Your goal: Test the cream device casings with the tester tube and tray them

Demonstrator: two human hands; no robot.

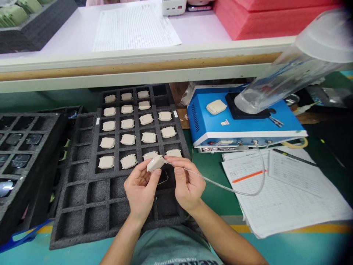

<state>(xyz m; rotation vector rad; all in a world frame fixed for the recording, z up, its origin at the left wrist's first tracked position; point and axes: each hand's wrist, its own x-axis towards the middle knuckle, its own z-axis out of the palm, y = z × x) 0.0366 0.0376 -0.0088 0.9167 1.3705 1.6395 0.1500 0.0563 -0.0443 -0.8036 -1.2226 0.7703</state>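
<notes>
Between the fingers of my left hand (142, 189) is a small beige plastic case (156, 163), tilted above the foam tray. My right hand (189, 182) pinches the end of a clear thin tube (226, 189) and brings it against the case's right end. Whether the tip touches the case, I cannot make out. The tube curves back to the front of a blue machine (197, 127). Under my hands, a black foam tray (118, 147) holds many similar beige cases (128, 139) in its compartments.
Atop the blue machine lie another beige case (216, 107) and a tilted clear cylinder (286, 81). Papers (286, 206) with an orange stick (248, 176) lie right. A second foam tray (30, 147) with dark parts stands left. A shelf edge (138, 70) crosses behind.
</notes>
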